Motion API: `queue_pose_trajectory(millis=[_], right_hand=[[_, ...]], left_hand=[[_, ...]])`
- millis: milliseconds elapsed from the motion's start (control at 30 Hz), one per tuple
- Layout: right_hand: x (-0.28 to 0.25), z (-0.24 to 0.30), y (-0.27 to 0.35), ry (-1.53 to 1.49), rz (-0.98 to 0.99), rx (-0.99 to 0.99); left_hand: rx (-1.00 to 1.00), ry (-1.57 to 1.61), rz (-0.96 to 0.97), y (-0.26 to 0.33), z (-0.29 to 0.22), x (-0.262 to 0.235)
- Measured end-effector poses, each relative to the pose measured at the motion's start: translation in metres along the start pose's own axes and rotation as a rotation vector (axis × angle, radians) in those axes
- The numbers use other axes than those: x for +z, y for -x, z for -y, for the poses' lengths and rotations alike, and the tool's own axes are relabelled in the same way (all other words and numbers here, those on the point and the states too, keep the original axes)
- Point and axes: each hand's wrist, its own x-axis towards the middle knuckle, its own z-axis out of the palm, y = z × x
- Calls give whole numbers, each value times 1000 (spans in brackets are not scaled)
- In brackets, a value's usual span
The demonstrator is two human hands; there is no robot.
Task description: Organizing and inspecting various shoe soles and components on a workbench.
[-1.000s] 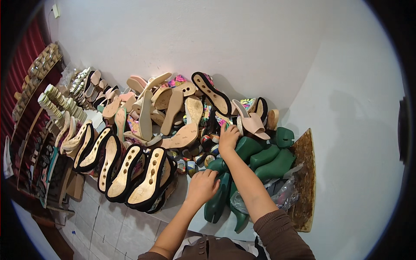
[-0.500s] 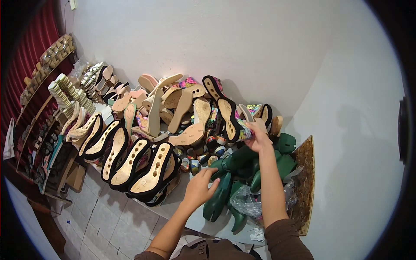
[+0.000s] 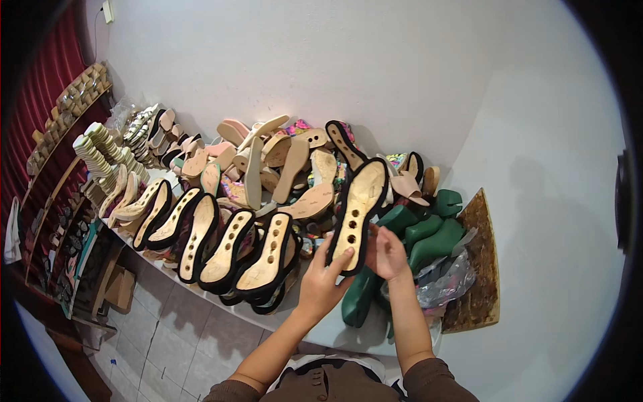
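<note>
Sole (image 3: 362, 191) nearer; left hand (image 3: 323, 285) now gripping

Sole (image 3: 363, 194) above the table (image 3: 320, 333), sole row (image 3: 201, 231) left, sandals (image 3: 291, 171) behind, lasts (image 3: 435, 250) right.

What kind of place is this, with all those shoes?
Probably a shoemaking workshop: there are green foot-shaped forms, a row of black-edged soles, and a similar sole held in the left hand.

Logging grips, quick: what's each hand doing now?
Left hand: holding a black-edged sole, thumb on top.
Right hand: partly open beside the sole; contact can't be told.
</note>
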Motion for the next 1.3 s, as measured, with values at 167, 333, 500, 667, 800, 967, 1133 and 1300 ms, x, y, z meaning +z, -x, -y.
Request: queue_pose_trajectory(millis=[167,333,500,667,800,967,1133,1300], right_hand=[[34,-7,-5,98,-111,-253],[30,-6,-2,52,-274,-361],[20,-37,7,328,-485,-374],[-5,-76,19,503,-694,-440],[-1,-97,19,442,-759,-434],[8,-99,13,406,-647,-477],[22,-83,9,343,-505,-460],[38,-82,6,337,-461,-526]], left_hand=[[105,-21,105,23,0,-35],[190,23,183,37,2,-78],[181,40,313,65,12,-95],[130,82,339,101,14,-92],[164,54,368,108,23,-101],[194,27,409,97,32,-114],[272,-14,403,84,27,-118],[312,-25,331,77,27,-117]])
